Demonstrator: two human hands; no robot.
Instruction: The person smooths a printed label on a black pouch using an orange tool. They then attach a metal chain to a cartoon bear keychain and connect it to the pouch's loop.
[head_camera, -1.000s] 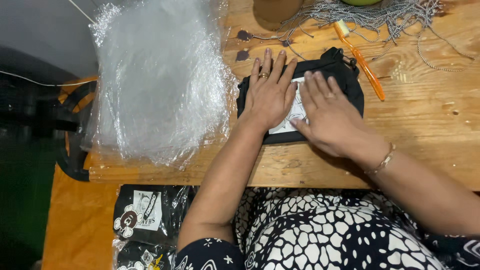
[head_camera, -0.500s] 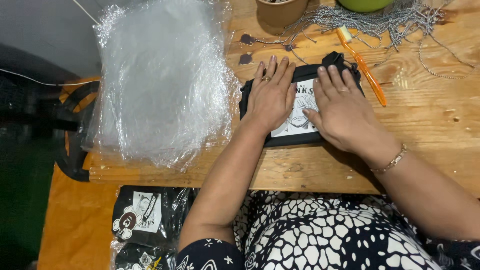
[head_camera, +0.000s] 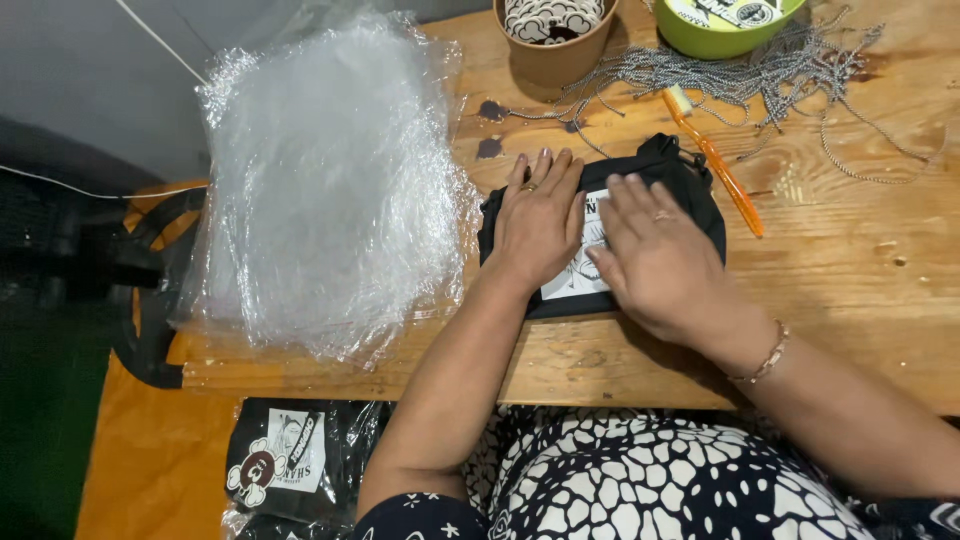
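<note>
A small black fabric pouch (head_camera: 688, 178) with a white printed patch lies flat on the wooden table (head_camera: 860, 270). My left hand (head_camera: 538, 222) rests palm down on its left half, fingers spread, a ring on one finger. My right hand (head_camera: 660, 260) lies flat over its right half, covering much of the patch; a bracelet sits on that wrist. Both palms press on the pouch and neither grips it.
A stack of clear plastic bags (head_camera: 325, 190) fills the table's left side. An orange toothbrush (head_camera: 715, 160) lies right of the pouch, among grey cords (head_camera: 770, 75). A brown cup (head_camera: 555, 40) and green bowl (head_camera: 725, 25) stand behind. Bagged black pouches (head_camera: 290, 460) lie on the floor.
Both hands have slid a little over the pouch, the right one spreading further across the patch. The view has shifted so the cup and bowl show more fully.
</note>
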